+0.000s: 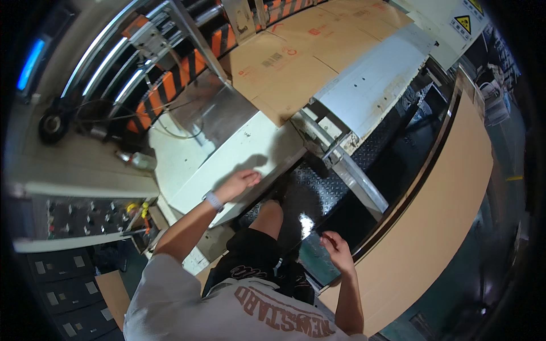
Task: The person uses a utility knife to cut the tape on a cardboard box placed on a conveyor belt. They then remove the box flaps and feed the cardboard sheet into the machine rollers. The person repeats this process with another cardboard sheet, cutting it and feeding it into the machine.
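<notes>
My left hand [242, 181] lies on the edge of a white machine cover [227, 159], fingers spread, holding nothing. A light wristband [214, 200] sits on that wrist. My right hand [335, 248] hangs in the air with fingers loosely curled and nothing in it, just beside the dark rail [398, 210] that borders a large brown cardboard sheet [449, 199]. My bent knee [268, 213] in black shorts is between the two hands, above a dark checker-plate step [318, 184].
Flat cardboard sheets [296, 51] lie on the machine bed at the top. An orange and black striped guard [187, 65] runs behind them. A plastic bottle [136, 160] stands at the left, above a control panel [85, 219] with several buttons. A white angled metal cover [375, 85] crosses the middle.
</notes>
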Available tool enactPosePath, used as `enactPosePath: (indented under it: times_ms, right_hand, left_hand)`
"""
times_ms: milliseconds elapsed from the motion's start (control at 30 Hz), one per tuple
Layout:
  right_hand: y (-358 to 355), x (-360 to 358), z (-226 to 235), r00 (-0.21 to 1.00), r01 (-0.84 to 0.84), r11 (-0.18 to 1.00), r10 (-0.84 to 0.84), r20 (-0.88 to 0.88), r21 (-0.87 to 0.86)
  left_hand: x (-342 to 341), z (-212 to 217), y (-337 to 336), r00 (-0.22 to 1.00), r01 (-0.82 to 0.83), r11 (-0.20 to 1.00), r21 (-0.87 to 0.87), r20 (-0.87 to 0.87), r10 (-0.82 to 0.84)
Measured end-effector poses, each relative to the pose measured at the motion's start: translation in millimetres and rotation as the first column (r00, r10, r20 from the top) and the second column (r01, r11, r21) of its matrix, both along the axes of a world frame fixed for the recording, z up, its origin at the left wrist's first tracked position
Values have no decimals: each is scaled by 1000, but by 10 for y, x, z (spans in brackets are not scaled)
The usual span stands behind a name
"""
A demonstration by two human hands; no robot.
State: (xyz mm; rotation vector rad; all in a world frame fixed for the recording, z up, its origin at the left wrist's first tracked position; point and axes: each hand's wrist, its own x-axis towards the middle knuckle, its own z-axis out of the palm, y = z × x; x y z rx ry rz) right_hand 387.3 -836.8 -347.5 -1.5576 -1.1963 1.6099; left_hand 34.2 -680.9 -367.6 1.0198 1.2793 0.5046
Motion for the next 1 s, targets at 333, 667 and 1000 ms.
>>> enactPosePath:
  times_ms: [333, 667, 1000]
  right_hand:
    - [818, -499, 320, 969, 242, 845, -238, 70, -476]
    - [2075, -756, 917, 991, 136, 904, -121, 64, -405]
    - [2448, -458, 862, 989, 83, 937, -35, 145, -340]
  left_hand:
    - [576, -876, 2320, 689, -629, 716, -303, 208, 694]
    - [595, -1009, 2780, 547, -693, 450, -564, -3, 837]
    - [500, -670, 2929, 414, -542, 556, -630, 375, 829]
